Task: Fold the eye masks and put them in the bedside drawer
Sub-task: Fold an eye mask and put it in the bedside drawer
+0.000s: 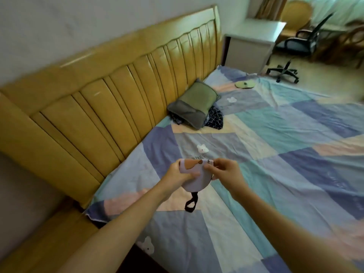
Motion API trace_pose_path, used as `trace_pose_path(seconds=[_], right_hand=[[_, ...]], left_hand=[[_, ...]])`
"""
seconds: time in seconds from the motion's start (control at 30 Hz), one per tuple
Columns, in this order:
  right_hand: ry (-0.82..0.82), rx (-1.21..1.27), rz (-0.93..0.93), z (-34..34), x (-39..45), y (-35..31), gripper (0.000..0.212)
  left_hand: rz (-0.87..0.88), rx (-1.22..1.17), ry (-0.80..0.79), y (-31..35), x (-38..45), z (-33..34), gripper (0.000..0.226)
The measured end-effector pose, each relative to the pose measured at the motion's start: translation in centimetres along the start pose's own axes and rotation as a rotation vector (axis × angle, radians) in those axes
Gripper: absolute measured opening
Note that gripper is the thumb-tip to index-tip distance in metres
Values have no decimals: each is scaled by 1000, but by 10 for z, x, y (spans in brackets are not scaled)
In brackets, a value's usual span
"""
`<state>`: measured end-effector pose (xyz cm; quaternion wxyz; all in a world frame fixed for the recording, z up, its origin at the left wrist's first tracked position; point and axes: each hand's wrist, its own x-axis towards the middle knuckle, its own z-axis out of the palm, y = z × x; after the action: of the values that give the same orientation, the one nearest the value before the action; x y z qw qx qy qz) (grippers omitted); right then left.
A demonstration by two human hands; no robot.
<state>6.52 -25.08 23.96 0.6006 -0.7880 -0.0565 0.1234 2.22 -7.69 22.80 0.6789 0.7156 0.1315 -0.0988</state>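
I hold a lilac eye mask [199,177] with a brown patch above the bed, folded in half. My left hand [180,174] grips its left side and my right hand [224,172] pinches its right edge. Its black strap [191,203] dangles in a loop below. A second, yellowish eye mask [244,84] lies flat at the far end of the bed. A white bedside cabinet [250,48] stands beyond the bed's far end; no open drawer is visible.
The bed [285,154] has a patchwork sheet in blue, teal and pink. A yellow padded headboard [118,91] runs along the left. A green-grey pillow [195,103] rests on dark checked cloth [214,119]. A black office chair [301,46] stands on the floor far right.
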Motion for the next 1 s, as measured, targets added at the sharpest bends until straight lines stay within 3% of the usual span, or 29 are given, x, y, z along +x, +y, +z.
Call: trace_pose_path(seconds=[0.07, 0.17, 0.3, 0.43, 0.63, 0.77, 0.9, 0.97, 1.0], right_hand=[[24, 139, -9, -9, -12, -20, 14], [94, 334, 3, -18, -40, -36, 29], [36, 283, -65, -6, -77, -47, 14], [36, 159, -196, 0, -82, -65, 10], [-71, 231, -126, -14, -88, -71, 43], [-175, 596, -48, -27, -96, -84, 29], [-225, 1095, -83, -46, -91, -107, 39], [-197, 1078, -99, -55, -81, -112, 48], [-157, 946, -102, -57, -77, -111, 48]], left_hand=[[76, -38, 44, 27, -10, 8, 26], [190, -97, 126, 63, -23, 14, 26], [270, -143, 230, 99, -35, 18, 30], [310, -166, 234, 119, -47, 26, 28], [342, -205, 350, 137, -50, 17, 30], [337, -221, 433, 138, -49, 7, 24], [362, -26, 409, 124, -52, 8, 22], [382, 42, 369, 116, -53, 13, 25], [394, 38, 343, 114, -54, 15, 25]])
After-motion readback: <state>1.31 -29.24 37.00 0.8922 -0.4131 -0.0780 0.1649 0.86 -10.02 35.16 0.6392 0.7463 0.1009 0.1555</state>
